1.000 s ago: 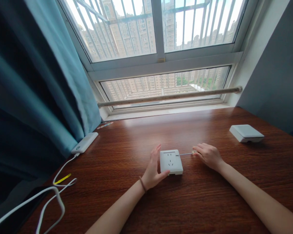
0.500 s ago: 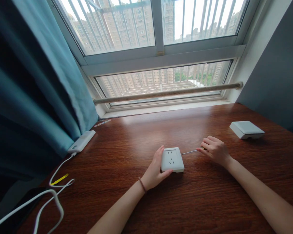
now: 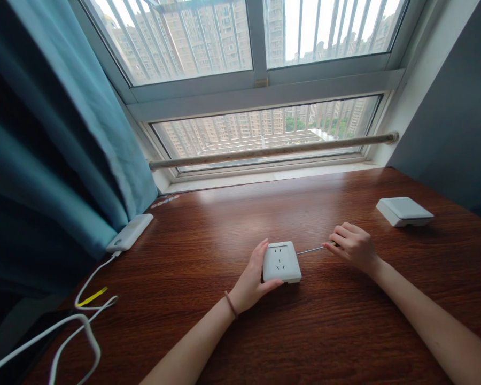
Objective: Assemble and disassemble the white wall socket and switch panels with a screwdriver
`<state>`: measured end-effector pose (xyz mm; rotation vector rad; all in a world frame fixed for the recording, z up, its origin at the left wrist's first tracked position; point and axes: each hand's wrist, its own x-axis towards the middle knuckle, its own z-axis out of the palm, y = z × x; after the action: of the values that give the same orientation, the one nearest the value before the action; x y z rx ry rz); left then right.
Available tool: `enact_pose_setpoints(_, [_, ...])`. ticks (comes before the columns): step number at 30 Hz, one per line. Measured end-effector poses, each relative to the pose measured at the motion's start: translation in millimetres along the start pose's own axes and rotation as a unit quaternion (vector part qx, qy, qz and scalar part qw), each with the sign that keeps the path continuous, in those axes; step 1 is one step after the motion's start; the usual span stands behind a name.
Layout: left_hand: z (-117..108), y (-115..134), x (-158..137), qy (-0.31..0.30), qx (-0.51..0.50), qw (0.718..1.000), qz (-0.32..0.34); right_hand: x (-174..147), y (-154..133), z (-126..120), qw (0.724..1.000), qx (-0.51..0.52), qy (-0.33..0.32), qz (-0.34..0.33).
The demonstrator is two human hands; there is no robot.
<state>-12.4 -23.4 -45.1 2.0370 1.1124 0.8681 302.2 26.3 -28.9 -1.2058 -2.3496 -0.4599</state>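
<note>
Below a barred window [image 3: 240,99], our brown tabletop [image 3: 208,224] carries a white socket [image 3: 282,262] near its middle. Our left grip [image 3: 250,280] holds the socket by its left and near edges; our right grip [image 3: 355,247] clasps a screwdriver [image 3: 310,250], whose shaft reaches the socket's right edge. Another white box [image 3: 403,209] lies well apart, rightward.

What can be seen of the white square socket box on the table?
The white, square, plastic-looking socket box lies face up on the brown wood-grain table, two slots above a three-slot group. The left hand touches its left side and near edge; a thin silvery metal tool in the right hand reaches its right edge.
</note>
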Motion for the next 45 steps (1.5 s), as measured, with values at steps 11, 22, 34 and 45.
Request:
enact_pose_setpoints(11, [1, 0, 0, 0.009, -0.013, 1.000, -0.002, 1, -1, 0, 1.000, 0.013, 0.007, 0.002])
enact_pose_setpoints(22, [1, -3, 0, 0.000, 0.004, 1.000, 0.004, -1, -1, 4, 1.000, 0.006, -0.001, 0.007])
enact_pose_setpoints(34, [2, -6, 2, -0.043, 0.086, 0.995, -0.003, -1, -3, 1, 0.998, 0.052, -0.033, 0.024])
enact_pose_setpoints(45, [2, -6, 0, -0.047, 0.114, 0.992, -0.003, -5, -2, 24, 0.968, 0.186, -0.130, 0.103])
